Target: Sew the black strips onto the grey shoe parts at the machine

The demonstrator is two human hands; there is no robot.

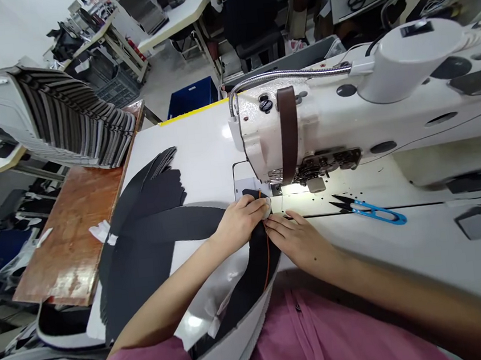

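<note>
A black curved fabric piece [255,264] with orange stitching along its edge lies on the white table and runs under the needle area of a white sewing machine [345,117]. My left hand [240,221] presses on the piece just left of the needle, fingers curled over its end. To the right of the seam, my right hand [300,239] lies flat with its fingers touching the fabric's edge. A lamp under the machine head lights the spot beside my fingers.
Blue thread snips [370,210] lie on the table right of the needle. Several black cut pieces [151,229] are spread at left. A wooden side board [74,232] holds a fanned stack of grey and black parts [71,120]. A blue crate [192,96] stands behind.
</note>
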